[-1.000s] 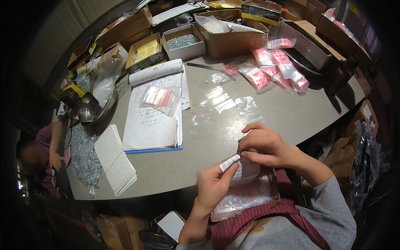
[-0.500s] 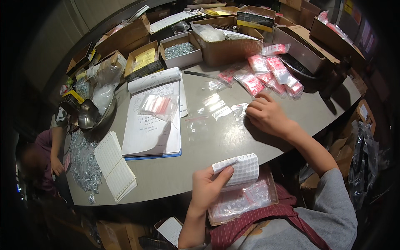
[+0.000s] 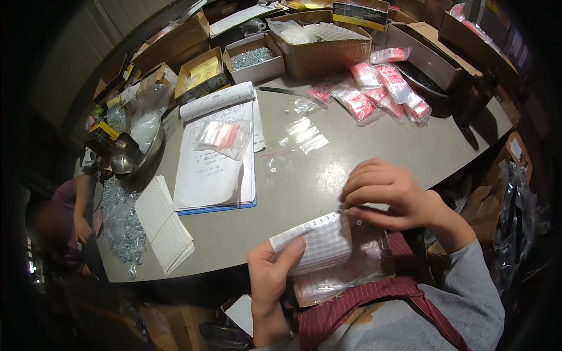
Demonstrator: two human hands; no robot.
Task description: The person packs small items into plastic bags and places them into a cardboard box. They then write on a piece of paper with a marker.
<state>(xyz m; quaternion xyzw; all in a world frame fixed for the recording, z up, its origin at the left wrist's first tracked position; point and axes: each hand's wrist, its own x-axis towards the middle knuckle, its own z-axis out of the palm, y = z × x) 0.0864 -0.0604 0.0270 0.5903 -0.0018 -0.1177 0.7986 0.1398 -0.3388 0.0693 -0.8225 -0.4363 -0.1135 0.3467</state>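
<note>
My left hand grips a white sheet of round grey stickers, with the thumb on top. By the sheet's right edge, my right hand is bent in a pinch. It appears to hold a small clear plastic bag; a small pale ring shows just below the thumb, and the bag's outline is hard to make out. Under the sheet, at my lap, is a shallow tray of clear bags with small rings inside. Another clear bag with a white ring lies flat on the table.
An open notebook bears a clear red-marked packet. Red-and-white bag bundles lie at the back right. Sticker sheets and a heap of screws are at left, near another person's hand. Boxes line the back.
My right hand has come back from the table to the sticker sheet, and the clear bag beneath it has left the table. My left hand has shifted left with the sheet.
</note>
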